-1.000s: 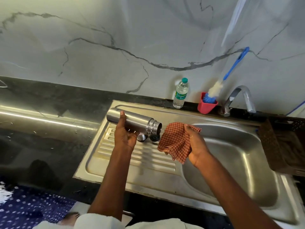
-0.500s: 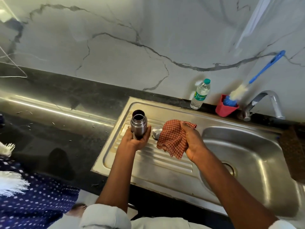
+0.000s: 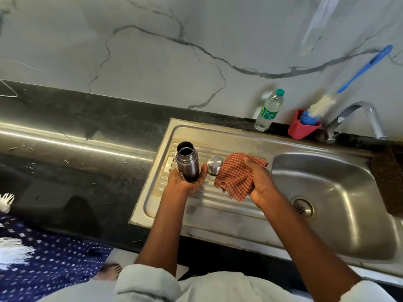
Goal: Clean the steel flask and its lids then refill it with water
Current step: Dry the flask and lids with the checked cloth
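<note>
My left hand point(image 3: 188, 182) grips the lower body of the steel flask point(image 3: 187, 161), which stands upright with its mouth open over the ribbed drainboard point(image 3: 218, 192). A steel lid point(image 3: 214, 165) rests on the drainboard just right of the flask. My right hand point(image 3: 260, 182) holds a red checked cloth point(image 3: 234, 175) bunched beside that lid, partly covering its right edge. The second, dark lid is not visible.
The sink basin point(image 3: 327, 192) with its drain lies to the right, the tap point(image 3: 357, 115) behind it. A plastic water bottle point(image 3: 269, 110) and a red cup point(image 3: 302, 127) holding a blue-handled bottle brush point(image 3: 349, 77) stand at the wall. A brown basket point(image 3: 390, 177) sits far right. Black counter point(image 3: 87, 149) stretches left.
The flask has gone from lying sideways in my left hand to upright, mouth up. The cloth in my right hand stays beside it. The steel lid now shows clearly.
</note>
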